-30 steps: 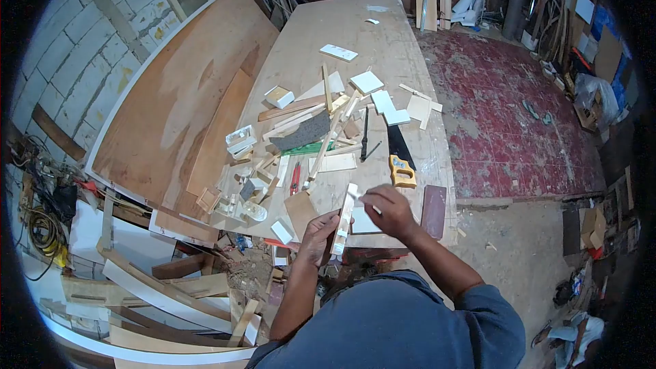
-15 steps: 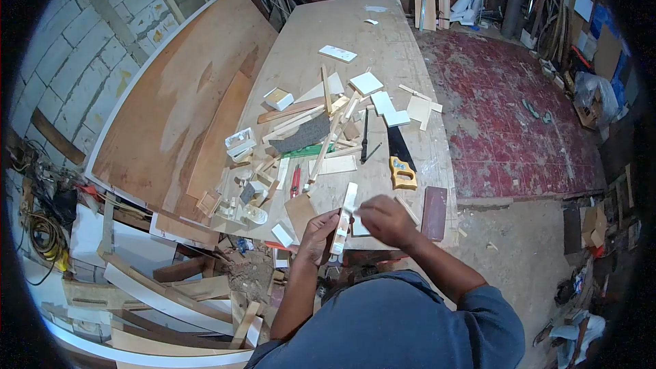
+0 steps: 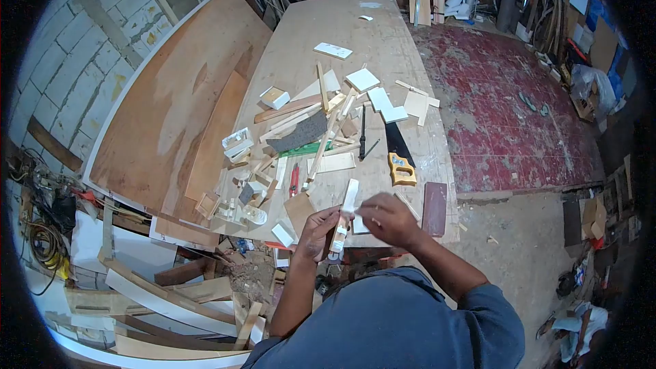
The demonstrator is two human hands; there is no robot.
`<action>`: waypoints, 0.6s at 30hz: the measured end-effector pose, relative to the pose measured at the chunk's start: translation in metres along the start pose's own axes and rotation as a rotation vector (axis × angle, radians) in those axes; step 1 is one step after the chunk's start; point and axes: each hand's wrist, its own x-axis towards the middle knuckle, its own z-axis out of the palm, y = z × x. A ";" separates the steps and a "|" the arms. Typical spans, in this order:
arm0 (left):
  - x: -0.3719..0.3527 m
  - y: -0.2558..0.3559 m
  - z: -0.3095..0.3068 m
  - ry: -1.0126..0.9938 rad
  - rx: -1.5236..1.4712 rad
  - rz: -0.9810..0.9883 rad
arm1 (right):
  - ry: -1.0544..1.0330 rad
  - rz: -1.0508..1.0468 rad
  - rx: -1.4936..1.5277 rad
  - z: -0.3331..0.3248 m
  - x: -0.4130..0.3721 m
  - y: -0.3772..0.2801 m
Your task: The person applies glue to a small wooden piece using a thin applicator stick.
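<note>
My left hand [image 3: 318, 232] is closed round a narrow wooden strip [image 3: 341, 229] with white patches on its face, held at the near edge of the table. Close by its right side, my right hand [image 3: 389, 220] has its fingers bent together in a pinch, with the tips almost at the strip. Whatever those fingertips hold, if anything, is too small and blurred to make out. Beyond the hands lie a red-handled cutter [image 3: 294, 180] and a handsaw with a yellow handle [image 3: 402, 169]. A brown block [image 3: 434, 210] rests to the right.
Wood offcuts, a grey abrasive-looking sheet [image 3: 298, 134] and white panel pieces [image 3: 362, 80] clutter the middle of the table [image 3: 287, 48]. Large plywood boards [image 3: 157, 109] lean along the left. Curved white-edged pieces [image 3: 164, 304] lie low at left. Red flooring [image 3: 492, 116] stretches to the right.
The camera view has shifted slightly, so the table sits a little higher. My right hand has moved slightly beside the strip, while the left keeps its hold.
</note>
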 end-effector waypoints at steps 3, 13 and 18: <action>0.001 0.005 0.009 0.066 0.025 -0.039 | 0.186 0.099 -0.104 -0.003 0.008 0.017; 0.015 0.013 0.038 0.312 0.844 0.350 | -0.055 0.190 0.208 -0.019 0.013 -0.023; 0.018 0.015 0.050 0.324 0.854 0.409 | -0.101 0.173 0.226 -0.024 0.011 -0.035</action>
